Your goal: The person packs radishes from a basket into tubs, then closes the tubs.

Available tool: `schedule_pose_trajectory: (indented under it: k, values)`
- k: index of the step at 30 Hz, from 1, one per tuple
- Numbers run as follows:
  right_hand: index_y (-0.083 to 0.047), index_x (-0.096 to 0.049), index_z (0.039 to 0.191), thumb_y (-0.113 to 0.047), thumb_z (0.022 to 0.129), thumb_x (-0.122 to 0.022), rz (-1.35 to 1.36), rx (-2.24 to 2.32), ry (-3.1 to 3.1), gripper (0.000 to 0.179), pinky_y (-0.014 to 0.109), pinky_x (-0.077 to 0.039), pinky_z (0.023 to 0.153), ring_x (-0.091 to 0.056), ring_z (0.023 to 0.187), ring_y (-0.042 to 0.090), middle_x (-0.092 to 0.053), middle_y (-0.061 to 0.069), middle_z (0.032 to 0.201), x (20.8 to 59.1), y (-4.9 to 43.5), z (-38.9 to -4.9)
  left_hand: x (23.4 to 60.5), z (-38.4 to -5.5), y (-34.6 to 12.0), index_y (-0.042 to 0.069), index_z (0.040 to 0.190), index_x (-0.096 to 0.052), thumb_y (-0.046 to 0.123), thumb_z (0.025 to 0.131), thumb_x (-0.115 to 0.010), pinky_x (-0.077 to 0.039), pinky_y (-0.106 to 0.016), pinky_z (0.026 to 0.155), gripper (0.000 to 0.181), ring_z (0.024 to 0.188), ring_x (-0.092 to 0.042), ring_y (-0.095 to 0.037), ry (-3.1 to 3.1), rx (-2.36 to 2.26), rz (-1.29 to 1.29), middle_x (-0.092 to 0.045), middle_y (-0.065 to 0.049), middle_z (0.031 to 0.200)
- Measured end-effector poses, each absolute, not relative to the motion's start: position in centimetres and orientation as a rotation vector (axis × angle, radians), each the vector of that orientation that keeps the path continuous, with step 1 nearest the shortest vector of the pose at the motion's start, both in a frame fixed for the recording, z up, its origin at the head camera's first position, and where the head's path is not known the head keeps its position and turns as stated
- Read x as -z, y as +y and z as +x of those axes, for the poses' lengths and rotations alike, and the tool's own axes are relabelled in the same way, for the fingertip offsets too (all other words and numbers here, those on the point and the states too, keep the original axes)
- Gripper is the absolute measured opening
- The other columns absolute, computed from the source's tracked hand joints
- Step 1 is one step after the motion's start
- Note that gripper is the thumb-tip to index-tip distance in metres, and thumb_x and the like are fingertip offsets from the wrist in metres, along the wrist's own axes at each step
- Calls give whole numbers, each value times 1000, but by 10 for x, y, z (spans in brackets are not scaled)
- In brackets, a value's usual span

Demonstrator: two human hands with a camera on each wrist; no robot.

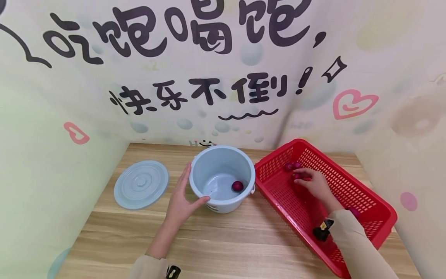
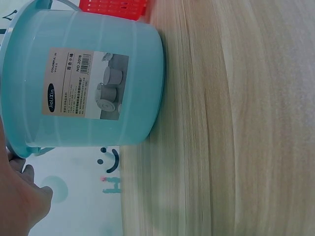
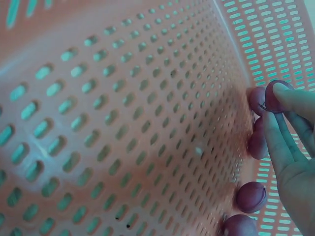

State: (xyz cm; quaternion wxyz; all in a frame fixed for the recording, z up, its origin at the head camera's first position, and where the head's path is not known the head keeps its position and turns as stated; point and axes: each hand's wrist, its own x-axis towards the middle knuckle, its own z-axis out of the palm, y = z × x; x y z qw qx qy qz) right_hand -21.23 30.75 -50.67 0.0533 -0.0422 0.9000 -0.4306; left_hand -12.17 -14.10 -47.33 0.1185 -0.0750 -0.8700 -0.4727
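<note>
"Hands?"
"Left hand (image 1: 179, 204) grips the bucket's (image 1: 226, 208) rim; right hand (image 1: 318, 186) pinches an onion (image 3: 273, 103) inside the basket (image 1: 387, 211)."
"Room?"
"Table (image 1: 226, 248) nearside; basket's corner just beside bucket."
"Bucket label (image 2: 84, 83)?"
"JiaLiXin, NO.2018."

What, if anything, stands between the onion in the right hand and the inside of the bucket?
The red basket's side wall, then the bucket's rim, lie between the onion and the bucket's inside. Nothing else visible blocks it; the lid lies off, on the table.
</note>
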Motion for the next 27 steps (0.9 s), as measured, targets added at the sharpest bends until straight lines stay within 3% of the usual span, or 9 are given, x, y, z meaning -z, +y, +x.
schedule_pose_trajectory:
  k: [5,27]
  values:
    - [0,-65,126,-8,95,-65,-132,1315,2725,32,13,-54,74,-60,116,38,-62,26,130,502,306,-211,474,-122,-141,20,160,-22,31,73,-88,-27,-58,122,110,154,-24,-30,-2543,1385,-218,-24,0,167]
    - [-4,-63,131,-18,96,-66,-177,1358,2694,38,9,-51,81,-56,119,35,-59,22,136,491,306,-208,474,-122,-141,22,160,-22,32,73,-87,-27,-59,122,109,154,-24,-31,-2542,1377,-219,-24,-2,167]
